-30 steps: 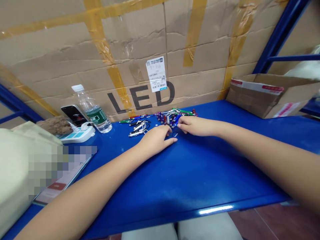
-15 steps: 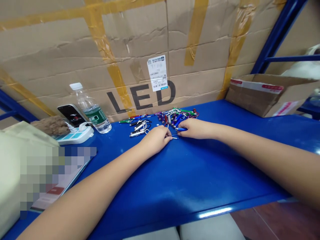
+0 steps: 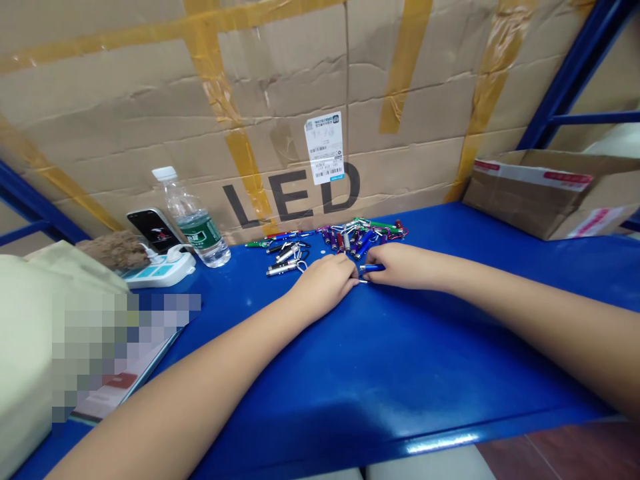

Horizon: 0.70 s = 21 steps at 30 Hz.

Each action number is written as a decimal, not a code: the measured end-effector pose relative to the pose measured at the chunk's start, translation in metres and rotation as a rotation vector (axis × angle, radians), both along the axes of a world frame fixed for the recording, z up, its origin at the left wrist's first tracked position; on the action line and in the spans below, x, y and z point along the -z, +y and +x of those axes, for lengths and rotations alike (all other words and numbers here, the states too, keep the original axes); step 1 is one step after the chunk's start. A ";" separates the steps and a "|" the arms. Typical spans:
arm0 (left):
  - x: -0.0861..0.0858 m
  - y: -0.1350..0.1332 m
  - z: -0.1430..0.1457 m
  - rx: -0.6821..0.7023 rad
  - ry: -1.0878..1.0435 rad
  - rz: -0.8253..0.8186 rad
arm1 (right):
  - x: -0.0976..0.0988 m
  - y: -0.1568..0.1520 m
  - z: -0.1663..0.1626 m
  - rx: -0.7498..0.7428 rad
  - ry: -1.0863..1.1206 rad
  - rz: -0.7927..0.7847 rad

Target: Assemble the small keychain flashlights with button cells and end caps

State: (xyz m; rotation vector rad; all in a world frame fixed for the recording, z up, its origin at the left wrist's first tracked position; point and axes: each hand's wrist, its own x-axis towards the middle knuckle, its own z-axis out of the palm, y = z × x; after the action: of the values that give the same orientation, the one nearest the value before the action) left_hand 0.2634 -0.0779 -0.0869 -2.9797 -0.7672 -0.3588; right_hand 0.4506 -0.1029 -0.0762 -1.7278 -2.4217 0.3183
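Observation:
My right hand (image 3: 395,265) is closed around a small blue keychain flashlight (image 3: 373,267), whose front end sticks out to the left between the fingers. Close beside it, my left hand (image 3: 327,283) is closed, with thumb and fingers pressed together. A thin silver piece (image 3: 363,281) shows at its fingertips; what it belongs to is hidden. Behind both hands lies a heap of colored keychain flashlights (image 3: 364,239) with clips, in purple, red, blue and green. To the left, silver flashlights (image 3: 281,269) and black ones form a separate group, with a green flashlight (image 3: 257,244) behind them.
A large cardboard box (image 3: 280,87) printed LED walls off the back of the blue table (image 3: 390,373). At left are a water bottle (image 3: 200,230), phone (image 3: 155,230), power strip (image 3: 167,272) and light bag (image 3: 30,347). A smaller open carton (image 3: 530,200) sits at right.
The view has shifted slightly, so everything sits a little further right. Both hands stay close together, and the thin loop seen by the left fingertips is now mostly hidden. The right hand still holds the blue flashlight.

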 end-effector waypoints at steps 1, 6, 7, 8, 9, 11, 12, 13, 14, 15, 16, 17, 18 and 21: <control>0.000 -0.001 0.000 0.002 0.013 0.015 | -0.001 0.000 0.001 0.000 -0.008 -0.026; -0.002 -0.005 0.003 0.022 0.063 0.060 | -0.004 -0.002 0.000 0.030 -0.029 -0.098; -0.003 -0.005 0.003 0.020 0.075 0.064 | -0.005 -0.003 -0.001 0.032 -0.036 -0.092; -0.004 -0.006 0.004 0.016 0.091 0.069 | -0.006 -0.004 -0.002 0.031 -0.044 -0.083; -0.004 -0.007 0.004 0.011 0.105 0.073 | -0.006 -0.005 -0.003 0.026 -0.050 -0.075; -0.005 -0.010 0.004 0.008 0.108 0.074 | -0.008 -0.006 -0.002 0.016 -0.046 -0.064; -0.005 -0.010 0.003 0.013 0.088 0.062 | -0.009 -0.006 -0.002 0.009 -0.035 -0.065; -0.005 -0.011 0.002 0.011 0.052 0.036 | -0.010 -0.006 0.000 0.001 -0.017 -0.069; -0.005 -0.011 0.002 -0.004 0.004 -0.003 | -0.012 -0.005 0.001 -0.007 0.008 -0.072; -0.005 -0.011 0.001 -0.030 -0.048 -0.049 | -0.013 -0.005 0.003 -0.012 0.037 -0.073; -0.004 -0.011 0.000 -0.062 -0.094 -0.094 | -0.014 -0.004 0.004 -0.014 0.066 -0.070; -0.003 -0.011 0.000 -0.090 -0.123 -0.125 | -0.015 -0.004 0.005 -0.014 0.096 -0.064; -0.003 -0.010 0.000 -0.104 -0.129 -0.133 | -0.015 -0.004 0.005 -0.013 0.126 -0.055; -0.003 -0.008 0.001 -0.081 -0.026 -0.043 | -0.016 -0.005 0.004 -0.009 0.207 -0.045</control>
State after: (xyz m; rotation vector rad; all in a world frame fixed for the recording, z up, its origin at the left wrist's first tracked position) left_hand 0.2645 -0.0860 -0.0837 -2.9783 -0.9068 -0.3830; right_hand 0.4545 -0.1082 -0.0602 -1.6133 -2.2919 0.5280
